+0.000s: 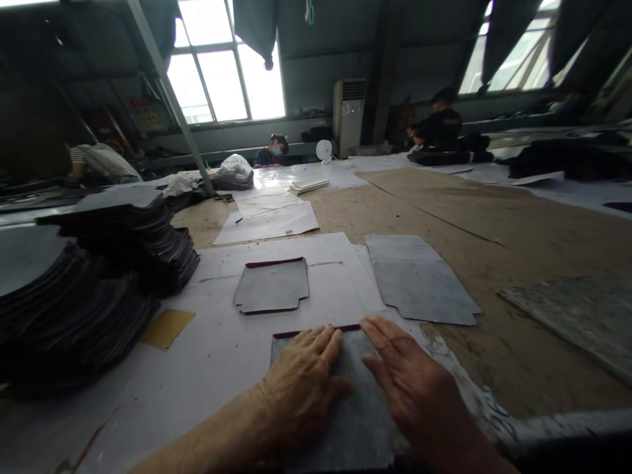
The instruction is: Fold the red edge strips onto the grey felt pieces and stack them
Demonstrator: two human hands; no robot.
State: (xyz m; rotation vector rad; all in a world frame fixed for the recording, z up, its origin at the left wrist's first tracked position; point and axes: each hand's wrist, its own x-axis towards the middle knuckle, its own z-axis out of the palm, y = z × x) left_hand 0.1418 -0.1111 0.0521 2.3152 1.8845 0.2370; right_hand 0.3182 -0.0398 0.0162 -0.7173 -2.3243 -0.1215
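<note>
Both my hands rest on a grey cut panel [363, 408] with a dark maroon strip along its far edge, lying at the front of the table. My left hand [306, 375] lies palm down, fingers stretched out towards that strip. At the strip's right end, the fingertips of my right hand [409, 375] press flat, its thumb apart from the fingers. Just beyond lies a smaller grey panel [271, 286] with notched corners and a similar dark edge. A larger grey panel [419, 276] sits to the right of it. My hands hide much of the front panel.
Tall stacks of dark cut pieces [133, 224] stand on the left, near a yellow-brown card [168, 328]. White paper sheets [222, 336] cover part of the brown tabletop [444, 217]. A mottled grey board [577, 316] lies at right. Several people work farther back, near a white fan [324, 151].
</note>
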